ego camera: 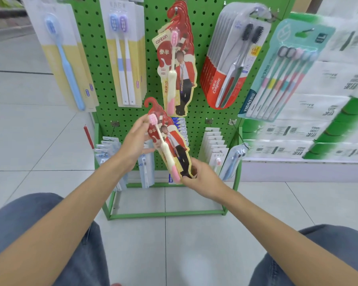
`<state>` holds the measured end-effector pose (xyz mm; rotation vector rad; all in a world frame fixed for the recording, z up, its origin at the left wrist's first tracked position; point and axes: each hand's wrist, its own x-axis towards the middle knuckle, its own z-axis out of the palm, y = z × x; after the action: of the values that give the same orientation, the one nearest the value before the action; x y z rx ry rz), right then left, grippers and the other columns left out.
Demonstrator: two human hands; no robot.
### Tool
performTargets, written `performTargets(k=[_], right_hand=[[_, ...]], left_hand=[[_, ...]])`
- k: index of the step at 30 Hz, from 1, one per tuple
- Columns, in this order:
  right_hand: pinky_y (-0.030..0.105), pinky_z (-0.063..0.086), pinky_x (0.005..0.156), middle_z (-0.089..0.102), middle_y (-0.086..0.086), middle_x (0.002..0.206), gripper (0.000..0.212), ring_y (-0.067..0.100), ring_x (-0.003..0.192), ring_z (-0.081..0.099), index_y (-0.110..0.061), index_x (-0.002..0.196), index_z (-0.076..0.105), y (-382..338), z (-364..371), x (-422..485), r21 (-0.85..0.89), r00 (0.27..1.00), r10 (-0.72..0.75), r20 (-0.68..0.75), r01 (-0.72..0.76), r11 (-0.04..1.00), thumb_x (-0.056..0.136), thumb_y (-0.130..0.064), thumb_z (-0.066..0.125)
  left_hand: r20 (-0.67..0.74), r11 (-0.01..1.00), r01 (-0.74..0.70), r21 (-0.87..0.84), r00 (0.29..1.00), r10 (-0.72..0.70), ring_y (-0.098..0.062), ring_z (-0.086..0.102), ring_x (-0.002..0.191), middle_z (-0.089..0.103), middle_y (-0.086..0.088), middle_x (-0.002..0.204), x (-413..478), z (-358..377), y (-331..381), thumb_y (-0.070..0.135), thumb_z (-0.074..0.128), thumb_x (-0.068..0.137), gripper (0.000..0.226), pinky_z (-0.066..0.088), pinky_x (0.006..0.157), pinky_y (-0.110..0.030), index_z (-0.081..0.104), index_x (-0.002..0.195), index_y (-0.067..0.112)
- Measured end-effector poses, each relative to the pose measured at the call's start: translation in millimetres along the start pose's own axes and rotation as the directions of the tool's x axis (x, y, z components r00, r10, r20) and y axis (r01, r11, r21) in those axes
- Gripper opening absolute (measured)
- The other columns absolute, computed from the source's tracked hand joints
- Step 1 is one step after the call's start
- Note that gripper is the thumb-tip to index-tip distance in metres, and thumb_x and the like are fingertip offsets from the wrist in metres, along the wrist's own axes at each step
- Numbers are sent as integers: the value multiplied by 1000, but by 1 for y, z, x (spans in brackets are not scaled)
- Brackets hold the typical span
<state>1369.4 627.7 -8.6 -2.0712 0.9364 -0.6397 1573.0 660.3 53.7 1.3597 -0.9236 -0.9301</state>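
I hold a red toothbrush pack (174,141) in the middle of the frame, in front of the green pegboard rack (99,58) and clear of its hooks. The pack is tilted, with its hook-shaped top toward the upper left and its foot toward the lower right. A pink and cream brush lies along its front.

My left hand (135,141) grips the upper part of the pack. The thumb lies on the front beside the pink brush head and the fingers are curled behind the card. My right hand (203,178) pinches the bottom end, thumb in front and fingers behind.

Just above, at the upper centre of the frame, a bunch of matching red packs (177,65) hangs from a peg. To their right hang a row of Colgate packs (229,65) and a teal five-brush pack (281,75). At the upper left hang a pack with one blue brush (64,58) and, beside it, a two-brush pack (124,54).

Behind my hands, in the lower part of the rack, more small packs (214,145) hang in rows. White and green wrapped bundles (318,112) are stacked at the right edge. The rack stands on a grey tiled floor (39,141), and my knees in blue jeans (19,213) fill the bottom corners.
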Motion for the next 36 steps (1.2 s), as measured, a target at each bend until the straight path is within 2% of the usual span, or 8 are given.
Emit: performTargets(k=[3,6,11,17,20,24,30,36], right_hand=[[32,49,63,62,-5,76,29,14,65,54,-28,120,56,2,-1,-1,-244,996,-87,14,88,966,92,-26,57],[18,38,61,55,-13,86,46,-3,67,49,-31,139,47,5,6,-2,-260,993,-116,32,120,958,95,-18,51],[18,45,97,51,-15,138,77,-6,120,50,-45,152,22,4,8,-2,-11,992,-19,122,20,1000,91,-8,50],[27,47,96,52,-8,135,97,8,124,51,-36,153,20,0,9,0,308,974,130,188,-184,933,77,-29,81],[34,59,81,57,7,126,79,20,110,63,-28,144,38,-5,7,1,402,956,226,188,-285,870,77,-23,80],[41,60,79,68,13,111,36,22,92,70,-11,111,57,-2,8,0,320,961,264,84,-277,906,82,-3,75],[45,55,89,72,4,107,35,25,98,69,-10,109,59,3,15,-1,177,961,232,149,-257,950,80,-11,79],[43,55,87,69,8,105,19,26,94,67,-16,99,59,1,11,0,161,973,218,71,-226,961,86,-13,73]], left_hand=[[140,996,49,-71,989,-39,-21,54,121,47,7,139,-8,-1,5,64,40,94,52,57,86,-52,44,138,38],[225,998,54,-22,973,-48,-13,58,112,53,9,124,-15,4,8,57,56,80,64,58,86,-48,39,135,28],[213,992,82,-99,975,-59,-14,63,106,57,-2,114,-11,4,3,9,67,89,37,59,81,-43,45,115,24],[230,990,62,-125,973,-32,-18,61,111,59,-3,123,-9,1,-1,13,57,70,60,59,71,-35,42,127,22],[225,992,56,-116,974,-29,-20,60,90,64,-2,97,-9,-1,-1,9,44,80,45,53,66,-29,47,124,15],[162,993,69,-94,985,-54,-26,65,98,70,-6,106,-7,0,-4,6,43,101,23,51,91,-47,58,115,18],[77,995,27,96,996,-34,-17,71,91,72,4,103,-5,5,-15,20,52,102,13,55,68,-31,60,106,29],[92,991,82,103,992,-91,-20,71,96,74,1,105,-4,4,-18,23,52,102,14,55,87,-43,63,109,22]])
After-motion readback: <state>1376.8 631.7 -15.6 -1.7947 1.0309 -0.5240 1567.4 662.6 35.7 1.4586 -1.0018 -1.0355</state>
